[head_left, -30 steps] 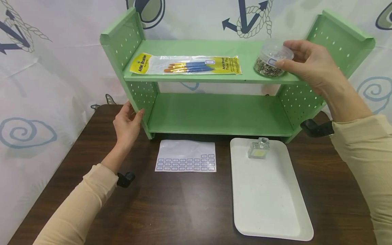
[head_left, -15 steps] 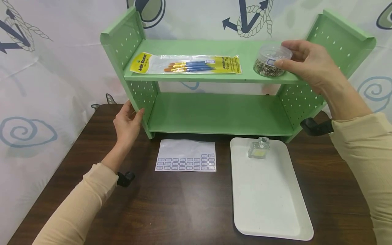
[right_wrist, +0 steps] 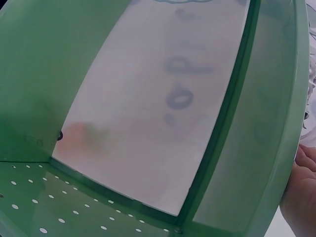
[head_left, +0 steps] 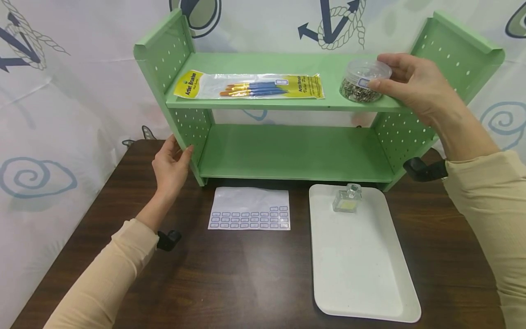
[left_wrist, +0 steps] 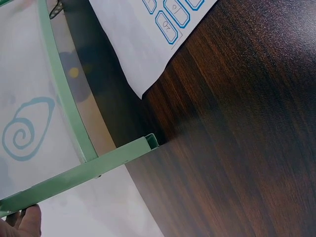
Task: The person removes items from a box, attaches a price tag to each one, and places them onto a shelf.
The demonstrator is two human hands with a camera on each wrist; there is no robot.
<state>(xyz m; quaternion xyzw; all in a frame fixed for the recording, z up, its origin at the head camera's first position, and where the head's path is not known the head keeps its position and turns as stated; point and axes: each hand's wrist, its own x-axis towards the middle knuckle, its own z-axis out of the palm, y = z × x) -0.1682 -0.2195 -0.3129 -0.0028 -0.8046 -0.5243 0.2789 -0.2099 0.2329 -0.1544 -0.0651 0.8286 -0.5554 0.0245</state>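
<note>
A green two-tier metal shelf (head_left: 287, 153) with perforated side panels stands at the back of the table. My left hand (head_left: 170, 167) grips the front edge of its left side panel, thumb on the near side and fingers behind. In the left wrist view, fingertips (left_wrist: 32, 219) press at that green edge. On the upper shelf's right end sits a round clear jar (head_left: 361, 89) of small silvery metal pieces, with a label on its side. My right hand (head_left: 423, 87) holds the jar from the right, thumb at its front and fingers behind the rim.
A packet of artist brushes (head_left: 250, 87) lies on the upper shelf. In front of the unit are a label sheet (head_left: 250, 198) and a white tray (head_left: 361, 265) with a small glass bottle (head_left: 346, 201) in it. A patterned cloth (head_left: 82, 91) hangs behind.
The jar has shifted very slightly left with my right hand around it. My left hand stays in place on the shelf's side panel.
</note>
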